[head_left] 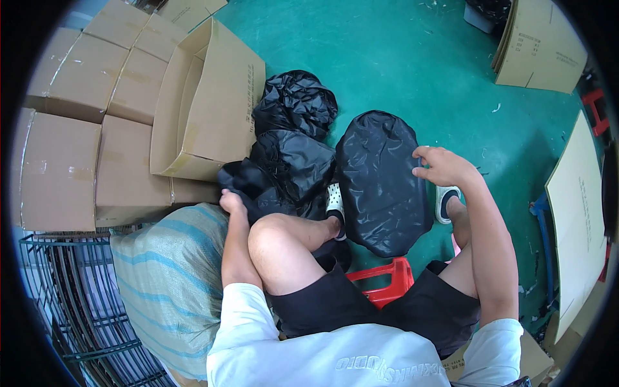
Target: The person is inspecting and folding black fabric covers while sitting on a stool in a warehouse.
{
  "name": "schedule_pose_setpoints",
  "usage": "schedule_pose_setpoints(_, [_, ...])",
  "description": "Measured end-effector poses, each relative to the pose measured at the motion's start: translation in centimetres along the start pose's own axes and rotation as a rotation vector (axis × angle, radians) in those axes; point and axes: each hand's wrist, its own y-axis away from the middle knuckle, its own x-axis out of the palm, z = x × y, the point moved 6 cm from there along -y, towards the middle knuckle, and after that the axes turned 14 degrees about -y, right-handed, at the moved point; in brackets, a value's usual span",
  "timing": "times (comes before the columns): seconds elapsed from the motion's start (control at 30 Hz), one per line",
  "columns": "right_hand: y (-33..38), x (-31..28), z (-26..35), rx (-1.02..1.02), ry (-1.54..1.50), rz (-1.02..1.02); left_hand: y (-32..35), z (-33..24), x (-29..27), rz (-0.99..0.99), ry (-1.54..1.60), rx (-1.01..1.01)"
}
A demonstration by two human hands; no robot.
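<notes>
I sit on a low red stool (387, 282) over a green floor. My right hand (442, 166) grips the right edge of a flat, rounded black plastic-wrapped bundle (383, 180) that stands tilted between my feet. My left hand (231, 201) reaches down into a pile of black bags (290, 164) at my left knee; its fingers are partly hidden in the black material, apparently holding a bag. Another crumpled black bag (295, 103) lies farther back.
An open cardboard box (206, 103) lies on its side at left, with stacked closed cartons (71, 129) behind it. A blue-striped woven sack (171, 277) and black wire racks (71, 309) are at lower left. Flat cardboard sheets (580, 213) lean at right.
</notes>
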Motion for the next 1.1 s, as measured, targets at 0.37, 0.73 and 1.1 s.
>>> schedule_pose_setpoints(0.37, [1.2, -0.9, -0.7, 0.053, -0.013, -0.001, 6.6, -16.0, -1.0, 0.5, 1.139, -0.377])
schedule_pose_setpoints(0.73, [-2.2, 0.9, 1.6, -0.117, -1.081, -0.082, 34.7, -30.0, -8.8, 1.363, 0.882, 0.745])
schedule_pose_setpoints(1.1, [-4.4, 1.4, 1.7, 0.055, -1.578, -0.242, 54.5, -22.4, -5.7, 1.309, -0.419, 2.109])
